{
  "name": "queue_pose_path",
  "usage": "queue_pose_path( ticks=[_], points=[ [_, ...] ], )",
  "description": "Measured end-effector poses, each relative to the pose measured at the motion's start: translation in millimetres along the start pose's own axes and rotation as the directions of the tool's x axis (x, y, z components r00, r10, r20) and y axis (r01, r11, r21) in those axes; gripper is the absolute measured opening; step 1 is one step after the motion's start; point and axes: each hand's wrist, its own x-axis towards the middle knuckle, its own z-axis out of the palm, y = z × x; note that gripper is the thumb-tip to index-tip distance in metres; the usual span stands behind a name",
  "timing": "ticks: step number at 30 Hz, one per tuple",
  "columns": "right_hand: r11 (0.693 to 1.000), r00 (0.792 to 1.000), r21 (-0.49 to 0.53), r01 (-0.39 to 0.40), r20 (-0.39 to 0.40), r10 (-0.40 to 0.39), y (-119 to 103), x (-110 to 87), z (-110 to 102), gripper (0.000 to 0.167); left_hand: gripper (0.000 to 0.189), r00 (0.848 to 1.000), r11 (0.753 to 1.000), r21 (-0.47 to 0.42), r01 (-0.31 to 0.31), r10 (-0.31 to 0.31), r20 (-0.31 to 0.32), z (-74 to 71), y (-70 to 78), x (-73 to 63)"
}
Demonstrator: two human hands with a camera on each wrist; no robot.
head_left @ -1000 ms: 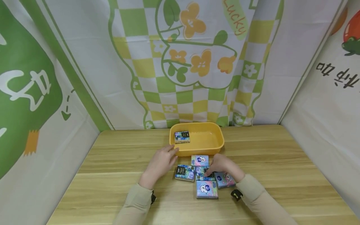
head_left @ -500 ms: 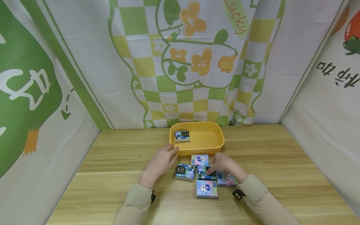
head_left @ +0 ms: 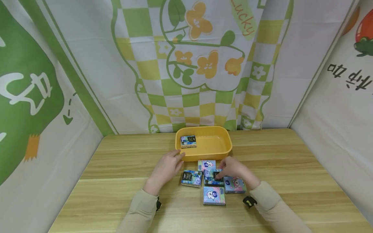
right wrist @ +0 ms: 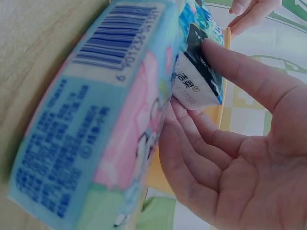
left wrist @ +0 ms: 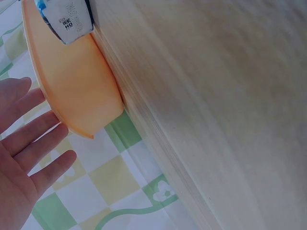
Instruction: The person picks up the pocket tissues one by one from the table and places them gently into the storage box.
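Observation:
My right hand pinches a dark blue floral tissue pack in the middle of a small cluster. In the right wrist view the thumb lies on the black label of that pack, with the fingers curled at its far side. My left hand touches the near left rim of a yellow plastic bin with extended fingers. The left wrist view shows those fingers spread along the bin wall. Another dark floral pack lies inside the bin at the left.
Around the held pack lie a floral pack at left, a light blue cartoon pack in front, a pink-and-blue one at right and another cartoon pack against the bin. A patterned curtain hangs behind the wooden table.
My right hand has shifted slightly right, and the floral pack it pinches has moved a little right and toward the bin. The pink-and-blue pack slid slightly right. My left hand stayed put.

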Motion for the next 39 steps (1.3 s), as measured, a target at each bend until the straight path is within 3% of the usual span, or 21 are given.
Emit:
queue_pose_path(
  ticks=[14, 25, 39],
  points=[
    [0.997, 0.999, 0.06, 0.051, -0.005, -0.051, -2.4, -6.5, -9.5, 0.037, 0.033, 1.0, 1.0, 0.011, 0.002, -0.002, 0.008, -0.5, 0.2, -0.1],
    [0.995, 1.0, 0.094, 0.011, -0.011, -0.01, -6.1, -9.7, -14.0, 0.033, 0.032, 1.0, 1.0, 0.004, 0.001, -0.001, 0.004, -0.4, -0.1, -0.9],
    [0.995, 1.0, 0.103, 0.017, -0.012, -0.016, -9.1, -16.7, -24.7, 0.025, 0.033, 0.999, 1.0, 0.001, 0.015, -0.015, 0.031, -1.3, 0.0, -0.1]
  ],
)
